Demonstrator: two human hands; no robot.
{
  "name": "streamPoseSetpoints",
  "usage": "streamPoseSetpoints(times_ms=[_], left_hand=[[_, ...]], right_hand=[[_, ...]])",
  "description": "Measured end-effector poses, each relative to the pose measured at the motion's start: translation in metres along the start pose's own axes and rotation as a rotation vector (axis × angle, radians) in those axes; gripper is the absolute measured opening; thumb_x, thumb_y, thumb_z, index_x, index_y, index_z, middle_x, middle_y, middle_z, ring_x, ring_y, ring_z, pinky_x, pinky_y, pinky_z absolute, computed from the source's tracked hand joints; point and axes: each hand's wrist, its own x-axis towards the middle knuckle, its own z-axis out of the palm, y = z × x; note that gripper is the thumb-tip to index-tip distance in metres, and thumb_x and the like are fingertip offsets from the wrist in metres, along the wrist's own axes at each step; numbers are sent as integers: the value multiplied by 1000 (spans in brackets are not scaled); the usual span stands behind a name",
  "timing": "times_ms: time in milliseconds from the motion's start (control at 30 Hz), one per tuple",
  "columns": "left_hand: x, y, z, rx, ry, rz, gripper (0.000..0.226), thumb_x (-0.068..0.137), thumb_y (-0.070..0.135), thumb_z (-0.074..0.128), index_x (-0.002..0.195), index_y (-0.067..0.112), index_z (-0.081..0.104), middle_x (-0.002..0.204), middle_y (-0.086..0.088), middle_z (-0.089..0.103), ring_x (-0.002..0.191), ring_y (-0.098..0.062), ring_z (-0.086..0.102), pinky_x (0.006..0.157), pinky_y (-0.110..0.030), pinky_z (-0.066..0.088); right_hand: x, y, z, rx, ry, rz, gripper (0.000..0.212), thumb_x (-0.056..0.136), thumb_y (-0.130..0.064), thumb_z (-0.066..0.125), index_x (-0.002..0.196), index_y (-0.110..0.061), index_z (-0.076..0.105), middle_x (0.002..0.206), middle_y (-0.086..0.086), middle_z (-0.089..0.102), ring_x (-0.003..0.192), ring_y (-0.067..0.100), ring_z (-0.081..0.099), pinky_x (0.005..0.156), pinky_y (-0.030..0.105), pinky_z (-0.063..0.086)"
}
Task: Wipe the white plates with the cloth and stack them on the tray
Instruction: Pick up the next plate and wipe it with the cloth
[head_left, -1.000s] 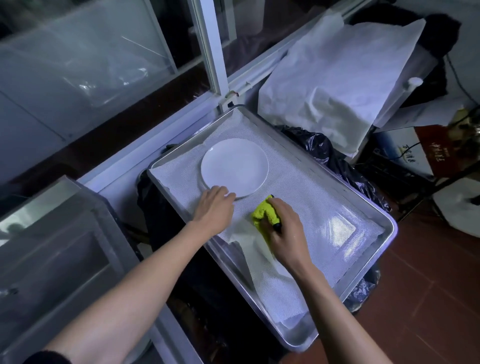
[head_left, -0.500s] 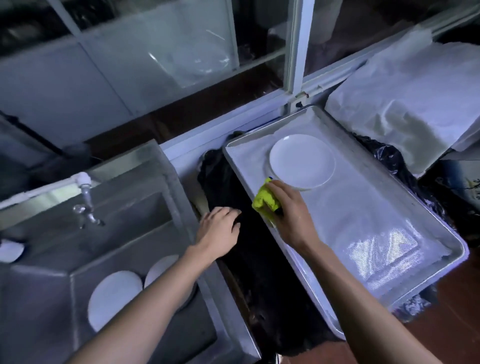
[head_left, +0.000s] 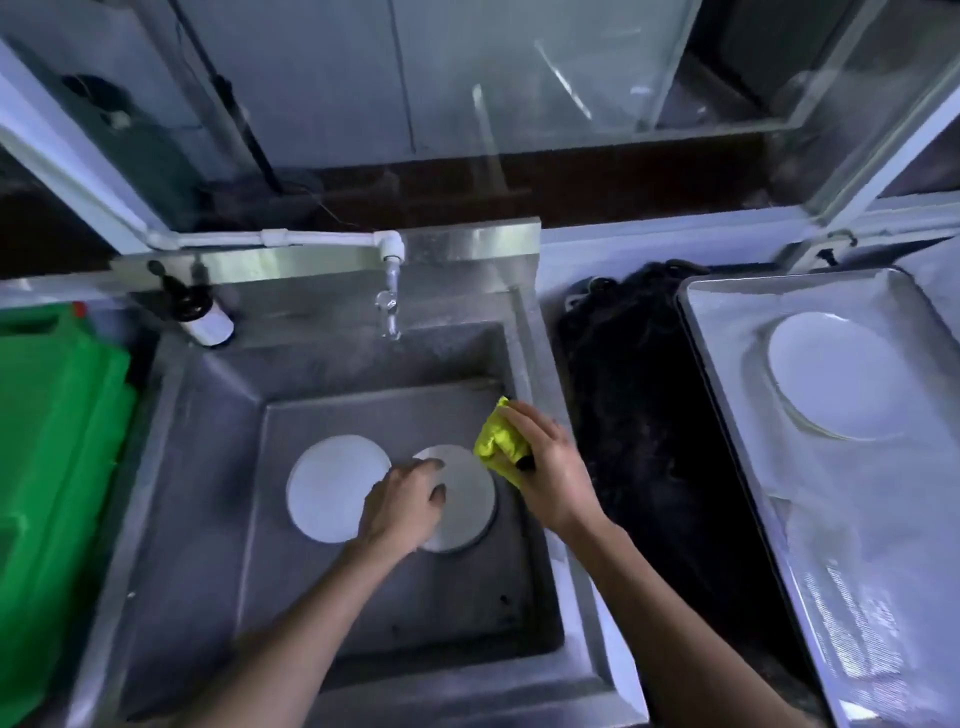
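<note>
- Steel sink basin (head_left: 218, 467) under a window (head_left: 519, 78) holds two round white plates (head_left: 332, 488).
- Left hand (head_left: 402, 506), fingers loosely bent, rests on the right plate (head_left: 467, 499).
- Right hand (head_left: 550, 478) grips a bunched yellow-green cloth (head_left: 496, 441) at the basin's right edge.
- Lined metal tray (head_left: 737, 415), far right, carries one white plate (head_left: 831, 376).

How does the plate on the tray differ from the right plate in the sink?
The tray plate lies on the lined tray, apart from both hands. The right sink plate lies on the sink floor, partly under the left hand, with the right hand and its yellow cloth at its edge. The tray plate shows whole; the sink plate is partly covered. Both are white, round and flat.
</note>
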Motion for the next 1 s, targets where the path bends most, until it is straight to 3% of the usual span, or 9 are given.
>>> streamPoseSetpoints(times_ms=[233, 533, 633, 733, 867, 1000], left_hand=[[-7, -97, 0, -34, -37, -65, 41, 97, 26, 56, 139, 22, 59, 139, 3, 61, 122, -24, 57, 91, -38, 51], [19, -133, 33, 36, -126, -31, 36, 98, 29, 52, 132, 23, 62, 123, -2, 67, 109, -30, 59, 83, -41, 50], [22, -141, 53, -87, -134, -147, 30, 97, 28, 51, 123, 23, 67, 117, -2, 69, 107, -30, 61, 80, -39, 51], [20, -149, 78, -230, -119, -266, 22, 91, 23, 51, 103, 21, 70, 105, -5, 72, 100, -35, 63, 73, -36, 49], [26, -160, 118, -430, -113, -476, 22, 93, 20, 56, 103, 14, 74, 112, -9, 72, 106, -34, 63, 89, -40, 52], [43, -169, 156, -694, -119, -698, 17, 93, 22, 62, 96, 8, 72, 99, -11, 72, 96, -32, 68, 78, -47, 60]], right_hand=[[10, -28, 92, -34, -131, 79, 63, 83, -14, 81, 142, -19, 57, 152, -2, 49, 120, 35, 55, 97, 51, 49], [28, -11, 156, -125, -250, 166, 65, 85, -11, 74, 145, -23, 51, 154, -5, 45, 127, 31, 48, 102, 48, 45], [34, 2, 167, -120, -260, 174, 62, 87, -10, 72, 144, -22, 52, 153, -5, 46, 129, 30, 47, 104, 48, 44], [40, 17, 177, -102, -272, 165, 60, 87, -9, 72, 143, -21, 53, 152, -5, 47, 129, 31, 49, 104, 47, 44], [43, 38, 191, -58, -289, 173, 51, 88, -12, 73, 137, -16, 57, 145, -1, 53, 131, 31, 50, 102, 47, 45], [36, 55, 208, -3, -300, 193, 49, 90, -28, 75, 135, -18, 58, 142, 0, 55, 125, 32, 53, 100, 47, 47]])
